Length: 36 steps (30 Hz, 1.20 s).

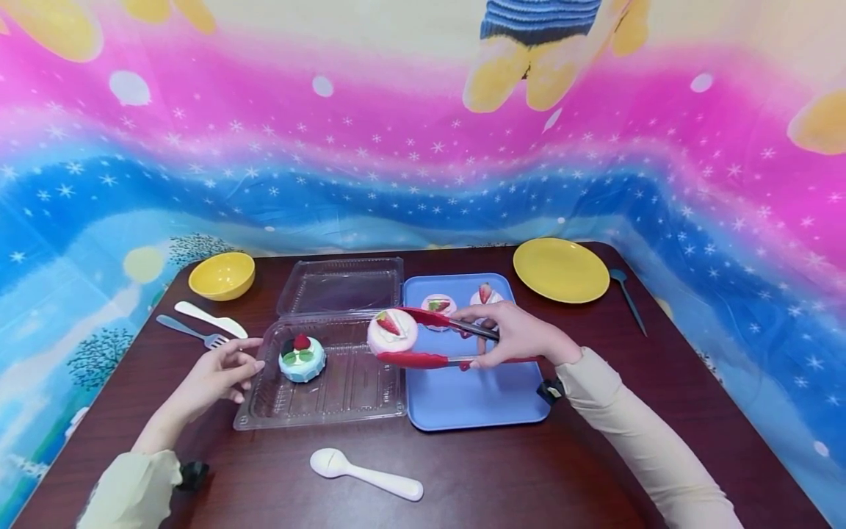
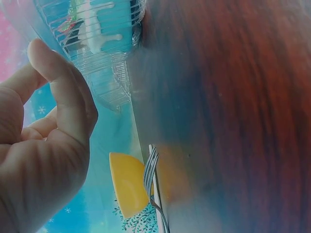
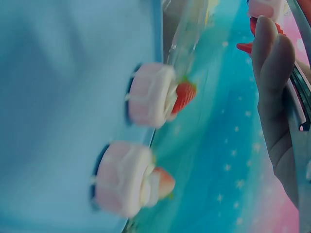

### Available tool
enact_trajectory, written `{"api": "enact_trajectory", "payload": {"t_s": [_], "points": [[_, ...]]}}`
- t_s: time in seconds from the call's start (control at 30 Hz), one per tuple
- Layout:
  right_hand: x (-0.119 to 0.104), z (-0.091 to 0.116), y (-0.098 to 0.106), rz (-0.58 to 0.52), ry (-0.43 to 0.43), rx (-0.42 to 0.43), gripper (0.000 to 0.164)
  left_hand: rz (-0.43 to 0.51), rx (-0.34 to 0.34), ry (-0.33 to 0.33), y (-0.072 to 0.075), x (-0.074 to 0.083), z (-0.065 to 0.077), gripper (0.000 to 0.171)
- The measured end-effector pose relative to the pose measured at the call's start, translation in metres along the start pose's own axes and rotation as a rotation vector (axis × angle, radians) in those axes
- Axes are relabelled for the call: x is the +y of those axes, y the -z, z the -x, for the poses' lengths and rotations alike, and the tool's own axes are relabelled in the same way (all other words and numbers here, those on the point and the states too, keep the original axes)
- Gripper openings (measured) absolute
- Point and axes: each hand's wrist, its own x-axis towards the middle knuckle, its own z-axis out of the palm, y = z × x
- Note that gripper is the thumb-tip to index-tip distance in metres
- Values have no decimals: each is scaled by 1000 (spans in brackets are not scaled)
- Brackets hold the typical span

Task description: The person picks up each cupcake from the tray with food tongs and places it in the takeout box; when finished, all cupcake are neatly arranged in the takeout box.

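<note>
My right hand (image 1: 522,334) grips red-tipped tongs (image 1: 423,359), whose tips hold a pink toy cake (image 1: 393,332) with a strawberry slice above the right side of the clear plastic box (image 1: 264,411). In that box a blue toy cake (image 1: 302,359) with a raspberry on top sits at the left. My left hand (image 1: 221,375) is at the box's left rim, thumb and fingers loosely bent; whether it pinches the rim is unclear. Two more pink cakes, one nearer the middle (image 3: 151,95) and one at the far right (image 3: 124,178), stand on the blue tray (image 1: 476,404).
A yellow bowl (image 1: 222,277), white knife (image 1: 211,319) and grey-blue fork (image 1: 192,332) lie at the left. A white spoon (image 1: 366,474) is in front. At the back right are a yellow plate (image 1: 562,270) and a dark utensil (image 1: 628,301). The box's lid (image 1: 341,286) lies folded back.
</note>
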Motion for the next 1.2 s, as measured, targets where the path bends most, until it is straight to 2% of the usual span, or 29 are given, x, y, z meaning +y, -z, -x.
{"api": "enact_trajectory", "payload": {"t_s": [0.4, 0.63, 0.9, 1.2], "points": [[-24, -55, -22, 61, 96, -115, 64, 1, 2, -2, 0, -1, -1, 56], [-35, -81, -41, 86, 121, -185, 64, -10, 12, 4, 1, 0, 0, 58], [-38, -96, -56, 84, 123, -243, 64, -10, 14, 12, 1, -1, 1, 59], [-37, -102, -60, 88, 147, -286, 63, -14, 10, 2, 0, 2, 1, 57]]}}
